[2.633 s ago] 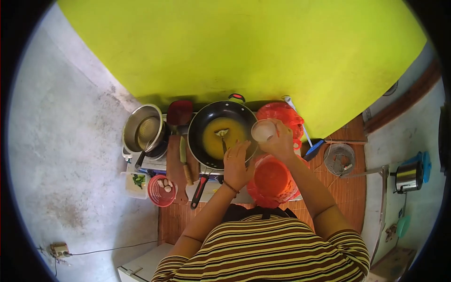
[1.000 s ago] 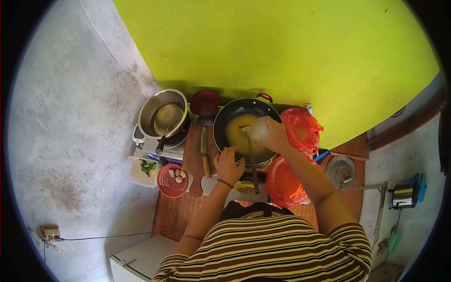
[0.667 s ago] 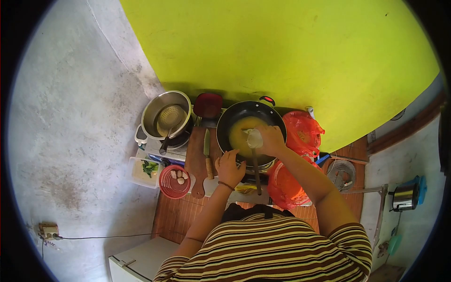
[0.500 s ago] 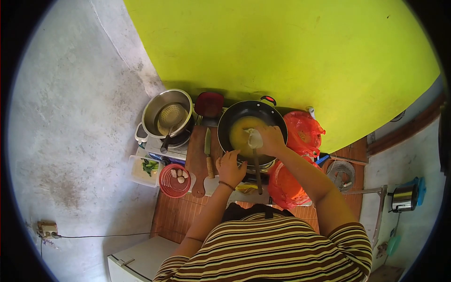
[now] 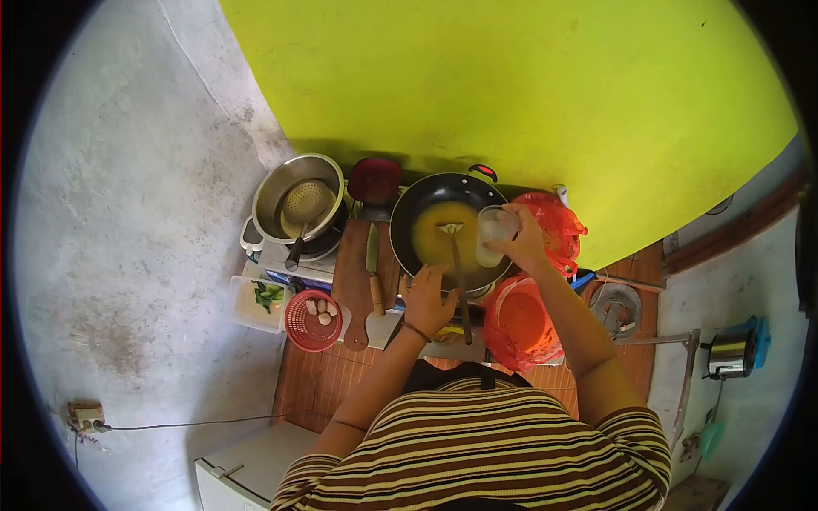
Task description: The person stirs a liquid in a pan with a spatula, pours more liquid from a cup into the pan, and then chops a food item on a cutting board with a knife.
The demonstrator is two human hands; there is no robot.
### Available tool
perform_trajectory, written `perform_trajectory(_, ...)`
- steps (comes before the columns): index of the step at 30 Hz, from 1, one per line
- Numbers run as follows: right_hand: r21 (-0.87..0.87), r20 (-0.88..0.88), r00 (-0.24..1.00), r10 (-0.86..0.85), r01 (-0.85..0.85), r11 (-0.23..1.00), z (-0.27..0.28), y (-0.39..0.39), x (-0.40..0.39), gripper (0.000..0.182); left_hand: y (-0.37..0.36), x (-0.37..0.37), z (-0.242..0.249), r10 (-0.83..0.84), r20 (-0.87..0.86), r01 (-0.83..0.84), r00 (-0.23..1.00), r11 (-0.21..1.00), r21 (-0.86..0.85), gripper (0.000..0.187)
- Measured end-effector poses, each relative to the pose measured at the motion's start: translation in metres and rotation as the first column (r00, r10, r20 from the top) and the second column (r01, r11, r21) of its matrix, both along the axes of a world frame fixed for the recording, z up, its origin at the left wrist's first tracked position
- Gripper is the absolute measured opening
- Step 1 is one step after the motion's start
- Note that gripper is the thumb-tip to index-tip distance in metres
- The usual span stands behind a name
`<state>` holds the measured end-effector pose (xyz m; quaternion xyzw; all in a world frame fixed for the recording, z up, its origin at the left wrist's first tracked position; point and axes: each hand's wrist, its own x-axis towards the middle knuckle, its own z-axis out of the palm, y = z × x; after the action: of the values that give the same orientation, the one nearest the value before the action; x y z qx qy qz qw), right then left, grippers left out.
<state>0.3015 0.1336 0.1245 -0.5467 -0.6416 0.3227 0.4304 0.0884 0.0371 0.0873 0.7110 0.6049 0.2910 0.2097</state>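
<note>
A black wok [image 5: 407, 204] holds yellowish liquid [image 5: 433, 243], and a long-handled spatula [image 5: 458, 264] rests in it with its handle over the near rim. Over the wok's right side, my right hand [image 5: 524, 243] is closed around a clear container [image 5: 494, 228], which is tilted. My left hand [image 5: 429, 300] is at the wok's near left rim, fingers apart, holding nothing. Left of the wok, a knife [image 5: 373, 255] lies on a wooden cutting board [image 5: 348, 277].
Left of the board stand a steel pot [image 5: 266, 200] with a strainer ladle [image 5: 305, 204], a red basket [image 5: 313, 339] with several pale pieces, and a white tray [image 5: 247, 311] with greens. Red plastic bags [image 5: 520, 319] are right of the wok.
My right hand and the clear container have moved right, from the wok's middle towards its right side. The spatula's head now shows. My left hand has shifted slightly right. The view has shifted a little.
</note>
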Motion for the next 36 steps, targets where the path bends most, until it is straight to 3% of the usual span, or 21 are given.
perform_trajectory(1, 0.034, -0.059, 0.998, -0.012, 0.014, 0.999, -0.002, -0.002, 0.007, 0.071, -0.002, 0.004, 0.001, -0.03, -0.009, 0.03, 1.0, 1.0, 0.008, 0.05)
perform_trajectory(10, 0.216, -0.06, 0.963, -0.262, 0.268, 0.939, 0.012, -0.03, 0.083, 0.074, -0.014, 0.072, 0.009, -0.371, -0.053, 0.374, 0.927, 0.925, 0.062, 0.052)
perform_trajectory(14, 0.158, 0.083, 0.892, -0.444, 0.429, 0.89, 0.034, -0.062, 0.125, 0.074, -0.01, 0.12, 0.016, -0.564, -0.042, 0.566, 0.825, 0.823, 0.049, 0.054)
perform_trajectory(18, 0.181, 0.226, 0.806, -0.547, 0.517, 0.837, 0.007, -0.087, 0.183, 0.075, -0.001, 0.178, 0.001, -0.645, -0.135, 0.656, 0.752, 0.753, 0.059, 0.059)
perform_trajectory(23, 0.127, 0.411, 0.684, -0.603, 0.612, 0.781, -0.035, -0.11, 0.227, 0.077, 0.007, 0.249, -0.025, -0.635, -0.215, 0.646, 0.742, 0.763, -0.023, 0.067)
perform_trajectory(27, 0.046, 0.421, 0.734, -0.533, 0.569, 0.821, -0.086, -0.109, 0.255, 0.077, 0.017, 0.286, -0.056, -0.573, -0.245, 0.578, 0.782, 0.814, -0.056, 0.066)
perform_trajectory(32, -0.114, 0.405, 0.813, -0.418, 0.498, 0.86, -0.138, -0.088, 0.266, 0.079, 0.027, 0.303, -0.072, -0.495, -0.23, 0.452, 0.838, 0.866, -0.215, 0.062)
perform_trajectory(36, -0.268, 0.444, 0.82, -0.361, 0.506, 0.82, -0.18, -0.062, 0.256, 0.082, 0.029, 0.301, -0.08, -0.444, -0.269, 0.383, 0.855, 0.889, -0.25, 0.059)
